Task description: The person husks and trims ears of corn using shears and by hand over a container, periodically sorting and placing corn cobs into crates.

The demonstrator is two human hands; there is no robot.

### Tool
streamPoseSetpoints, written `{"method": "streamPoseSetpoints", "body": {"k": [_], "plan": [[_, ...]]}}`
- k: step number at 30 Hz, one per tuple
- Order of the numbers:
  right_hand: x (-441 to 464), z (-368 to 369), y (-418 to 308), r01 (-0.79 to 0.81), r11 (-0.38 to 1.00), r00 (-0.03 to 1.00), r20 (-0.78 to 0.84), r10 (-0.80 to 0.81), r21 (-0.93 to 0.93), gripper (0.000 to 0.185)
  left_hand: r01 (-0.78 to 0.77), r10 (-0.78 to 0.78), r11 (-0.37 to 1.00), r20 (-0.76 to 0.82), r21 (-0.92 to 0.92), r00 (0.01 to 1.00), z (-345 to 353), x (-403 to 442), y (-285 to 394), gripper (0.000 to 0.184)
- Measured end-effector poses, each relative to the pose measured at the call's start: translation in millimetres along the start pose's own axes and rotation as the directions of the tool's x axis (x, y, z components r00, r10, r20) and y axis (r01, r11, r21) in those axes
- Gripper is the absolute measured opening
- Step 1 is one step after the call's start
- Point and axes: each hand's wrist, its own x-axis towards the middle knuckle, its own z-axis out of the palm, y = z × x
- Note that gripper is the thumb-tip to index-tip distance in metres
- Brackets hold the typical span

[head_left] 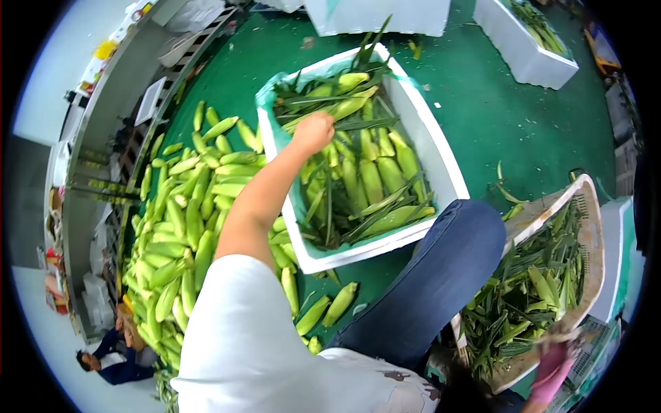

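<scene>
My bare left hand reaches into a white foam box lined with thin green plastic. Its fingers are closed around the end of a green ear of corn lying across the others. More husked ears and long loose leaves fill the box. At the lower right, my right hand, in a pink glove, is beside a pale crate of stripped husks and leaves. Its fingers are blurred, and whether they hold anything is unclear.
A big heap of corn ears covers the green floor left of the box. My bent knee is close to the box's near corner. Another foam box stands at the upper right. A seated person is at the lower left, near shelving.
</scene>
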Motion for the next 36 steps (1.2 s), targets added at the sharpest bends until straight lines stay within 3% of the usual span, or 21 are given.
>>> {"method": "streamPoseSetpoints", "body": {"k": [2, 3, 5, 7, 8, 9, 11, 13, 14, 15, 17, 19, 21, 23, 25, 26, 27, 28, 29, 32, 36], "plan": [[-31.7, -13.9, 40.5, -0.129, 0.984, 0.981, -0.127, 0.145, 0.122, 0.066, 0.341, -0.345, 0.938, -0.061, -0.06, 0.937, 49.3, 58.6, -24.1, 0.022], [-47.9, -5.4, 57.2, -0.193, 0.968, 0.957, -0.186, 0.221, 0.159, 0.066, 0.41, -0.409, 0.912, -0.027, 0.017, 0.912, 53.5, 80.3, -34.6, 0.03], [-68.3, 35.3, 78.7, -0.313, 0.927, 0.903, -0.236, 0.358, 0.207, 0.066, 0.602, -0.607, 0.792, 0.241, 0.101, 0.758, 60.7, 115.6, -57.0, 0.04], [-86.2, 58.6, 92.8, -0.39, 0.887, 0.849, -0.276, 0.451, 0.248, 0.065, 0.688, -0.678, 0.722, 0.275, 0.075, 0.681, 73.9, 133.0, -81.0, 0.047], [-93.4, 67.1, 97.3, -0.423, 0.868, 0.825, -0.286, 0.488, 0.261, 0.065, 0.749, -0.721, 0.659, 0.232, -0.064, 0.653, 98.4, 134.5, -95.5, 0.054], [-98.7, 74.3, 100.8, -0.445, 0.854, 0.805, -0.297, 0.514, 0.27, 0.065, 0.804, -0.771, 0.593, 0.256, -0.045, 0.583, 123.3, 140.3, -111.9, 0.065], [-104.4, 85.4, 106.6, -0.485, 0.828, 0.772, -0.307, 0.556, 0.281, 0.065, 0.785, -0.788, 0.604, 0.243, 0.136, 0.565, 75.2, 128.7, -65.3, 0.076], [-108.7, 95.6, 109.8, -0.508, 0.812, 0.748, -0.321, 0.582, 0.287, 0.065, 0.7, -0.714, 0.676, 0.438, 0.23, 0.546, 61.7, 133.8, -70.2, 0.089], [-108.1, 100.5, 112.0, -0.518, 0.806, 0.74, -0.322, 0.591, 0.287, 0.065, 0.695, -0.663, 0.705, 0.478, 0.142, 0.575, 65.0, 124.9, -71.7, 0.091], [-107.2, 103.7, 113.9, -0.523, 0.8, 0.736, -0.318, 0.598, 0.293, 0.065, 0.71, -0.694, 0.69, 0.404, 0.14, 0.596, 64.0, 114.4, -52.4, 0.089], [-102.5, 110.0, 118.7, -0.524, 0.799, 0.748, -0.289, 0.598, 0.297, 0.065, 0.559, -0.555, 0.815, 0.071, -0.15, 0.828, 124.3, 75.0, -67.3, 0.083], [-98.8, 116.8, 119.0, -0.503, 0.812, 0.774, -0.262, 0.576, 0.298, 0.065, 0.509, -0.556, 0.768, -0.007, -0.389, 0.831, 128.8, 44.4, -42.3, 0.077], [-87.3, 126.5, 112.0, -0.447, 0.843, 0.833, -0.204, 0.514, 0.301, 0.065, 0.398, -0.396, 0.859, 0.075, -0.323, 0.915, 91.3, 23.2, 0.0, 0.076], [-61.0, 136.6, 91.7, -0.326, 0.885, 0.919, -0.108, 0.379, 0.331, 0.065, 0.413, -0.361, 0.854, 0.212, -0.317, 0.908, 70.5, 9.2, 36.5, 0.075], [-39.2, 122.0, 87.6, -0.153, 0.93, 0.973, -0.113, 0.2, 0.334, 0.075, 0.572, -0.334, 0.47, 0.465, -0.672, 0.82, 22.3, 10.5, 84.2, 0.074], [-32.8, 119.4, 83.8, -0.051, 0.949, 0.985, -0.14, 0.098, 0.312, 0.075, 0.56, -0.288, 0.308, 0.486, -0.769, 0.825, 5.1, 13.6, 107.9, 0.073], [-31.2, 112.5, 77.2, -0.071, 0.99, 0.962, -0.252, 0.101, 0.125, 0.073, 0.497, -0.213, 0.211, 0.456, -0.842, 0.864, -17.3, 18.9, 134.3, 0.074], [-21.3, 106.0, 65.9, -0.136, 0.979, 0.973, -0.206, 0.104, -0.15, 0.072, 0.429, -0.138, 0.103, 0.414, -0.898, 0.9, -43.9, 26.9, 163.2, 0.076], [-15.8, 112.5, 55.2, -0.138, 0.958, 0.968, -0.238, 0.077, -0.252, 0.072, 0.36, -0.062, -0.015, 0.36, -0.933, 0.931, -71.3, 35.1, 192.3, 0.077], [1.8, 135.9, 17.2, -0.113, 0.904, 0.949, -0.313, -0.024, -0.412, 0.075, 0.039, 0.237, 0.156, 0.075, -0.987, 0.969, -158.0, 62.4, 291.2, 0.077], [10.1, 136.4, -31.8, -0.057, 0.937, 0.968, -0.25, -0.033, -0.345, 0.086, -0.435, 0.56, 0.458, -0.128, -0.775, 0.819, -218.1, 74.9, 426.9, 0.072]]}}
